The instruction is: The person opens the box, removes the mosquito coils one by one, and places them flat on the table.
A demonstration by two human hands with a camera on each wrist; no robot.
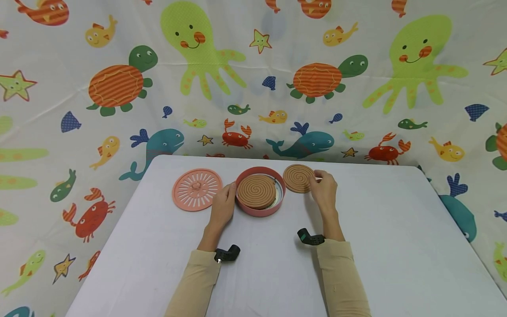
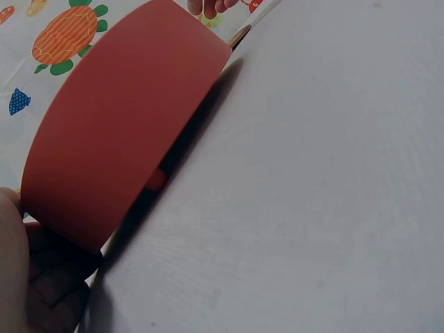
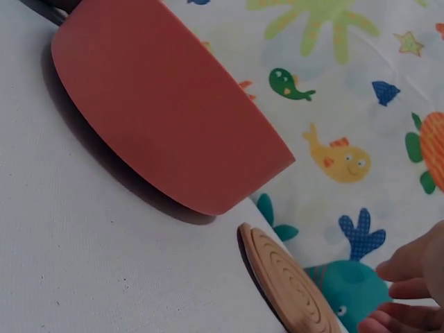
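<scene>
A round red mosquito coil holder (image 1: 258, 213) stands in the middle, with a brown mosquito coil (image 1: 256, 191) inside it. My left hand (image 1: 223, 203) grips the holder's left side; in the left wrist view its thumb is at the wall (image 2: 125, 118) and its fingers are at the lower edge. Another mosquito coil (image 1: 298, 178) lies flat on the table, just right of the holder. My right hand (image 1: 324, 189) hovers at that coil's right edge. In the right wrist view its loosely bent fingers (image 3: 409, 267) are apart from the coil and hold nothing.
A pink slotted lid (image 1: 197, 189) with a small central knob lies left of the holder, near my left hand. All of it sits toward the far edge of a white table (image 1: 396, 246). A curtain (image 1: 253, 88) printed with sea animals hangs behind.
</scene>
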